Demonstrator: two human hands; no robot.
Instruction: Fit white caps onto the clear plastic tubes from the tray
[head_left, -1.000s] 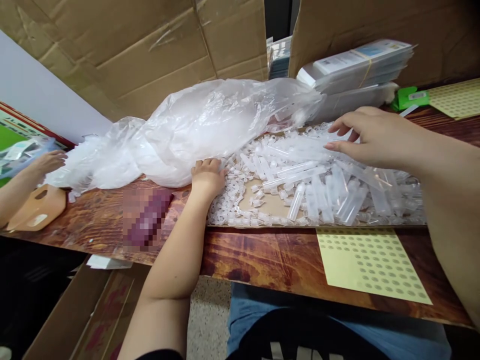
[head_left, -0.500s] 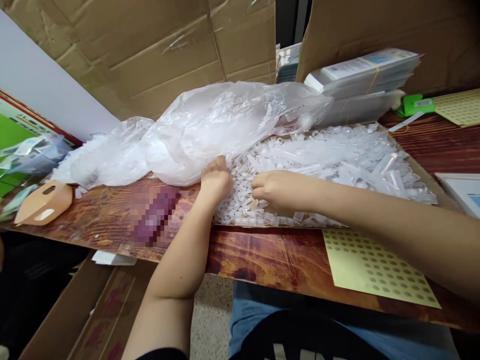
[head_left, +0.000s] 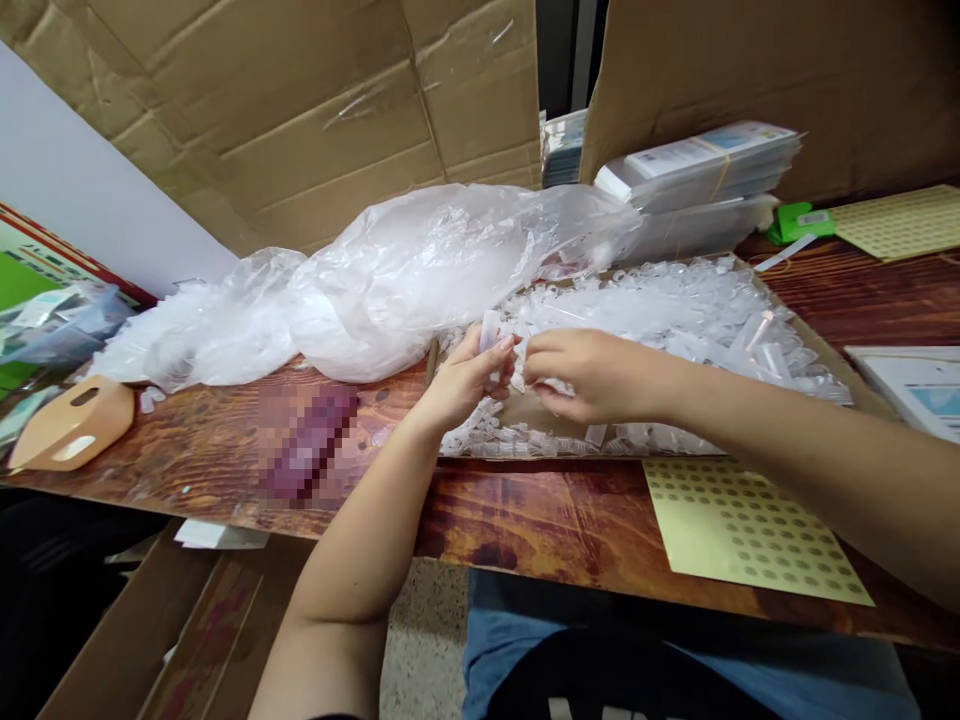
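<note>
My left hand is closed on a small translucent plastic tube, which sticks up past the thumb and fingers. Facing it, a short gap away, my right hand has its fingers curled in a pinch; whatever may be between them is too small to make out. Both hands are over a shallow cardboard tray. Heaped in the tray are many small white caps towards the left and front, and larger clear plastic tubes towards the back and right.
A large clear plastic bag lies along the back. Yellow sticker sheets rest at the front right and far right. Banded card stacks stand behind the tray. To the left are a blurred purple object and an orange holder.
My left hand has lifted from the heap and turned, moving right towards my right hand, with a tube now showing in it. My right hand has shifted slightly right. The view has moved a little.
</note>
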